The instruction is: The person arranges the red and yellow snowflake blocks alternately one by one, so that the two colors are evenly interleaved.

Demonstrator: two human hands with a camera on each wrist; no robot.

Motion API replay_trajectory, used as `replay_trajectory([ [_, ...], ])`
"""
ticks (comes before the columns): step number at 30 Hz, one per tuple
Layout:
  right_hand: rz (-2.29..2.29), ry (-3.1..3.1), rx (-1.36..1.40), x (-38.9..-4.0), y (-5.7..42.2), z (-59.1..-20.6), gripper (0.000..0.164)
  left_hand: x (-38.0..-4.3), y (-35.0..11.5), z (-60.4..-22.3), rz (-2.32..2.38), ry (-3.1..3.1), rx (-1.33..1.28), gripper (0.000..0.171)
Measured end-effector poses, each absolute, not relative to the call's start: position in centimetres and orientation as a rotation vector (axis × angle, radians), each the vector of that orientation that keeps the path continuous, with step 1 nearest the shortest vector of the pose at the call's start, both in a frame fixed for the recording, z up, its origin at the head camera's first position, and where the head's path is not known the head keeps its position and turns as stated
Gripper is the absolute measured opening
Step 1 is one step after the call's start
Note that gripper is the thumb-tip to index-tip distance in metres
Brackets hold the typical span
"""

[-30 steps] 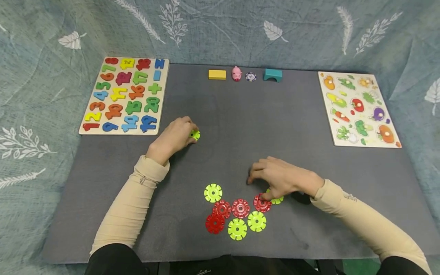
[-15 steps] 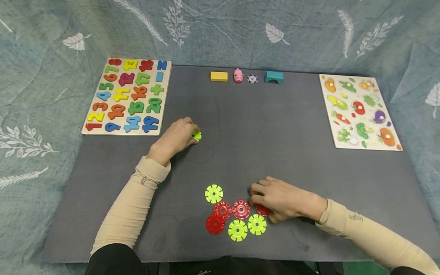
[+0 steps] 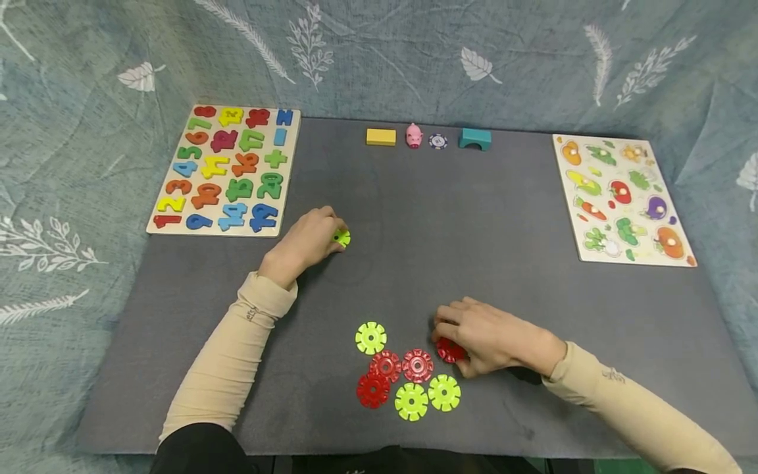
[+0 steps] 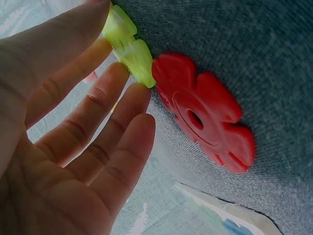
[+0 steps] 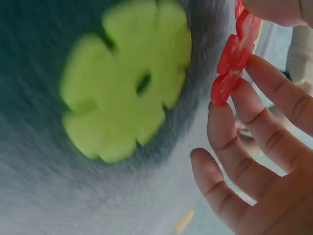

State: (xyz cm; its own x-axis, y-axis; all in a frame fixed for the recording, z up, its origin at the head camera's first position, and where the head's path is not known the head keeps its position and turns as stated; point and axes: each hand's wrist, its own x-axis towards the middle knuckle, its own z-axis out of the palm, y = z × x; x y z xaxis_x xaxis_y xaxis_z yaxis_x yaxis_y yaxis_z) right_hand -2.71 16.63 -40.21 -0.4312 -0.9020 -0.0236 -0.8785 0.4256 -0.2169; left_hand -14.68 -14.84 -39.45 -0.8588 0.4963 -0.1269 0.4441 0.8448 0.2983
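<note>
In the head view my left hand (image 3: 304, 240) pinches a yellow-green notched plastic disc (image 3: 343, 237) by its edge, left of the middle of the table. The left wrist view shows a red notched disc (image 4: 208, 115) beside that disc (image 4: 129, 46); from above, the hand hides the red one. My right hand (image 3: 494, 336), nearer the front, holds a red notched disc (image 3: 450, 351) between thumb and fingers. Beneath that hand a yellow-green disc (image 5: 127, 83) lies on the cloth, visible only in the right wrist view.
Several loose notched discs, red (image 3: 418, 365) and yellow-green (image 3: 370, 338), lie at the front middle. A number puzzle (image 3: 222, 171) lies back left, a vegetable puzzle (image 3: 622, 197) back right. A yellow block (image 3: 381, 137), pink pig (image 3: 414, 135), poker chip (image 3: 438, 141) and teal arch (image 3: 475, 139) line the back.
My right hand has come toward the front edge and its fingers have closed round the red disc, covering the yellow-green one beside it. The left hand stays in place with its disc.
</note>
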Motion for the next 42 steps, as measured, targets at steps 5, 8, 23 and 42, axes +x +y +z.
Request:
replay_trajectory([
  [5,-0.311,2.581,-1.536,-5.2,15.5,-39.7,0.042,-14.7,-14.9,-39.4,0.377,2.829,0.732,0.032],
  [8,-0.34,2.622,-1.455,-7.1,14.3,-39.5,0.04,-14.7,-14.9,-39.3,0.377,2.832,0.743,0.032],
  [23,-0.464,2.691,-1.083,-14.9,7.8,-39.7,0.046,-14.5,-14.4,-39.0,0.338,2.868,0.781,0.029],
  [42,-0.387,2.681,-1.098,-17.1,3.6,-40.3,0.047,-14.2,-15.3,-39.2,0.339,2.878,0.773,0.028],
])
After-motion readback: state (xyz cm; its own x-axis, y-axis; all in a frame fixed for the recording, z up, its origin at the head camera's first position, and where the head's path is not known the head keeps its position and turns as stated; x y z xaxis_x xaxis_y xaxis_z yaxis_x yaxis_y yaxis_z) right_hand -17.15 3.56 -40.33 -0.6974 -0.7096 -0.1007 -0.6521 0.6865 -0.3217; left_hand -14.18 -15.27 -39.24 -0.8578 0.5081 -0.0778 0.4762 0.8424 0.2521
